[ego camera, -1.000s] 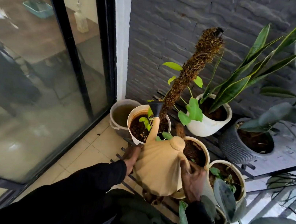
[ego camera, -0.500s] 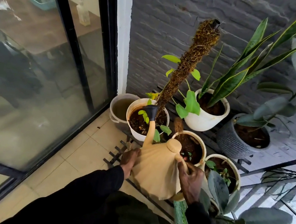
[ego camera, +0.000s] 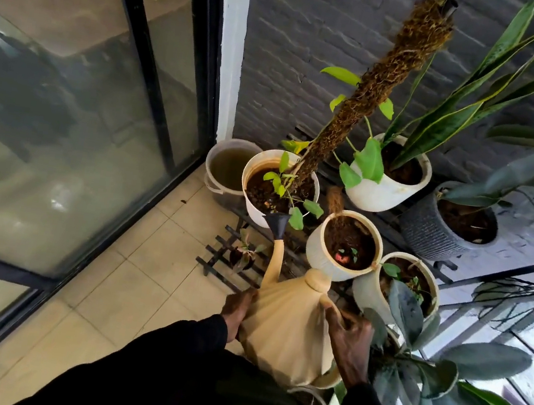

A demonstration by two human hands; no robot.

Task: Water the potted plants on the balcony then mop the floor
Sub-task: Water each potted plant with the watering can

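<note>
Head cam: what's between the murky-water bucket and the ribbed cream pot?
Head view: the white moss-pole pot stands between the bucket and the ribbed cream pot, with the black spout of the watering can at its near rim.

Tan watering can (ego camera: 288,330) — potted plants (ego camera: 349,246) beyond
</note>
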